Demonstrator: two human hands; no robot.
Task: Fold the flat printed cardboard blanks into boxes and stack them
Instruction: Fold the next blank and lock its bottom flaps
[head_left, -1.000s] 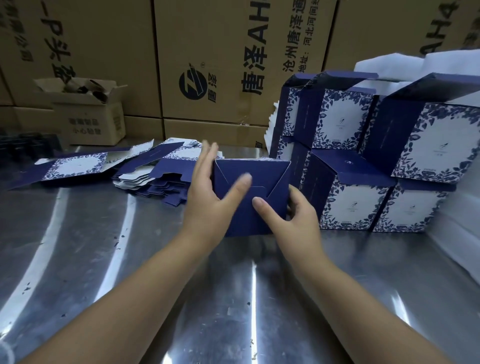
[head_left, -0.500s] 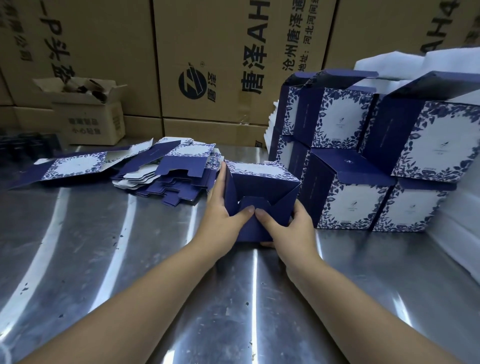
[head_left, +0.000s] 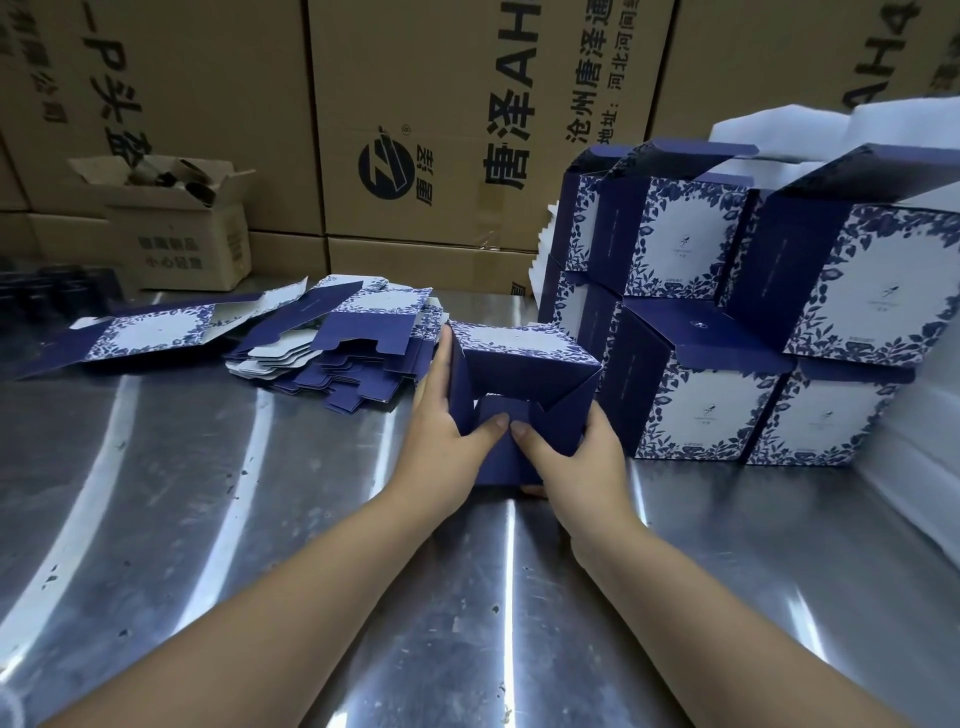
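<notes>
Head view, read from the thumbs outward. The thumb of the left hand (head_left: 441, 447) and the thumb of the right hand (head_left: 579, 462) meet tip to tip on a small plain navy flap (head_left: 501, 410) at the open near end of a half-formed navy cardboard box (head_left: 519, 345), whose top panel is pale with a blue leaf-print border. The left fingers lie extended along the box's left wall. The right fingers wrap its lower right edge, mostly hidden behind the card, with one tip showing beneath. Both hands thus grasp the box at centre, low over a scuffed, reflective stainless-steel table (head_left: 208, 519); whether it touches the table is hidden. The card is smooth and matte with sharp creases, and an angled side flap stands partly folded at right.

Just left of the box lies a fanned pile of flat printed blanks (head_left: 363, 348), and a single unfolded blank (head_left: 150, 332) lies farther left. Just right stands a two-tier stack of finished boxes (head_left: 680, 244), lids ajar, cut off by the right edge. White foam sheets (head_left: 831, 130) rise behind it. Brown corrugated cartons (head_left: 441, 130) with black print form the backdrop. A small open carton (head_left: 176, 234) holds contents too dim to identify, and a dark object (head_left: 52, 283) at far left is indistinct.
</notes>
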